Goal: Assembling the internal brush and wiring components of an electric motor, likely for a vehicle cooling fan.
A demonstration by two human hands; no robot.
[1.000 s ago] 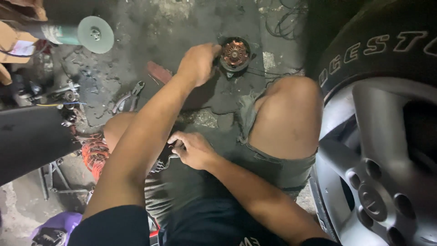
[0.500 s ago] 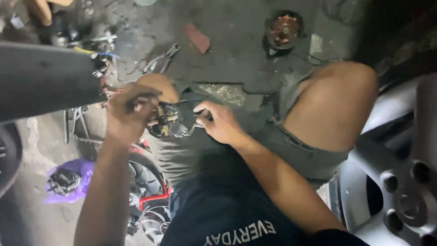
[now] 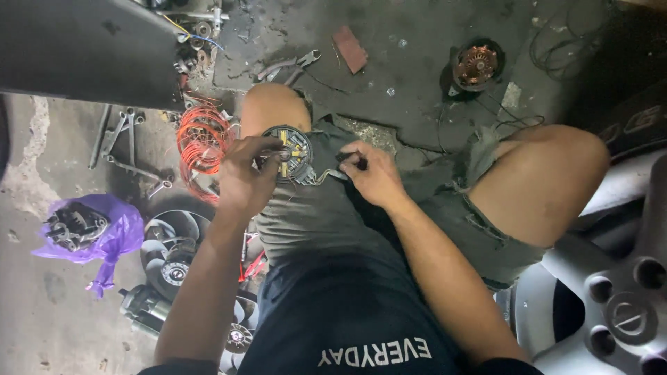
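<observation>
The left hand [image 3: 244, 175] closes its fingertips on a round, dark electrical part [image 3: 292, 154] with brass contacts, held on the left thigh just below the knee; the right hand [image 3: 374, 173] pinches a thin wire [image 3: 326, 177] at that part's right edge; a coil of orange wire [image 3: 201, 142] lies left; a copper-wound rotor [image 3: 476, 66] sits far right on the floor [image 3: 410, 62]
</observation>
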